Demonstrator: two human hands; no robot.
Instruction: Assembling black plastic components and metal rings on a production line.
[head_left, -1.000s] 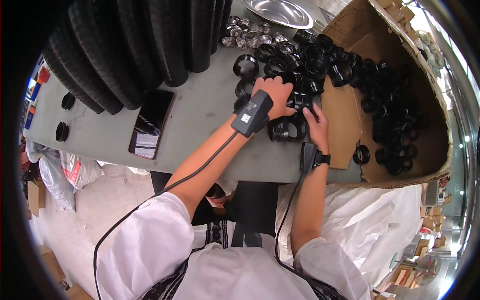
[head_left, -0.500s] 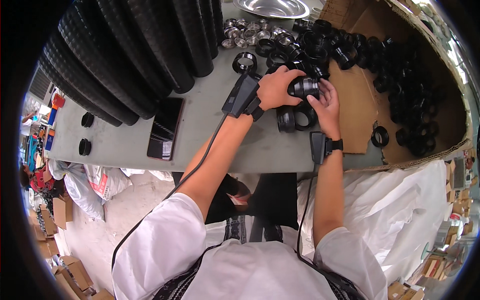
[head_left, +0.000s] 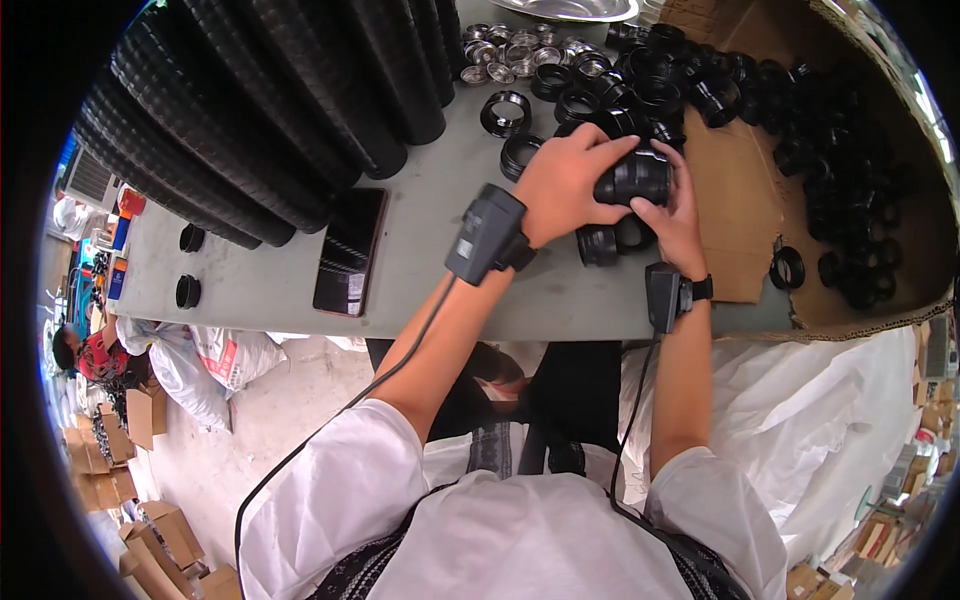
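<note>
Head view: a black plastic fitting (head_left: pixel 632 178) is now held between both hands just above the grey table (head_left: pixel 420 230), whereas 1 s ago the hands were down among the loose black rings near the cardboard. The left hand (head_left: pixel 560 185) is wrapped over the fitting's left end, fingers clamped on it; the right hand (head_left: pixel 672 212) is closed on its right end from below. Since 0.5 s ago the grip has barely shifted, so a piece is judged to have been picked from the heap and to be under assembly or twisting, not yet set down. 2 more black rings (head_left: pixel 610 240) lie on the table just under the hands. A dark phone (head_left: pixel 350 250) is seen well to the left, and corrugated black hoses (head_left: pixel 270 110) are stacked beyond it
</note>
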